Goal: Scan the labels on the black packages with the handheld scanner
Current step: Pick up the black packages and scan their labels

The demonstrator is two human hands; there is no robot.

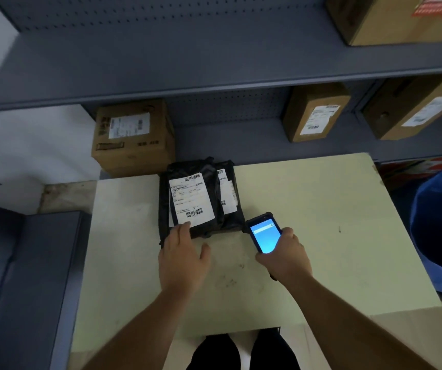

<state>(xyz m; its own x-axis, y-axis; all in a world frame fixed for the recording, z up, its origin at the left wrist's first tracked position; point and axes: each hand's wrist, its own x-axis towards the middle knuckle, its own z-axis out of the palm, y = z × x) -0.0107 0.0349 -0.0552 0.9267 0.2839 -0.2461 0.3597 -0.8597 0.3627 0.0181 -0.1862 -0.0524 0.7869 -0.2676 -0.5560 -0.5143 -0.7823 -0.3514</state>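
The pale surface (308, 209) carried two black packages, top one (190, 198) overlapping the other (229, 193), at twelve o'clock from me, labels up so barcodes faced the scanner (264, 232). My left hand (185, 257) lay flat, grip apart, fingertips pinning the top label's near edge. My right hand (286, 252), grip clamped on the scanner, aimed it at eleven o'clock.

Table: pale cream flat tabletop (308, 209), scuffed and stained near centre.
Shelving: grey-blue metal shelf unit (161, 68) with perforated back panel, directly behind the table.
Wall: plain white wall (27, 145), left.
Floor: beige tile strip (65, 196) beside the table.
Left side: dark grey flat bench surface (27, 276).
Light: dim, even.
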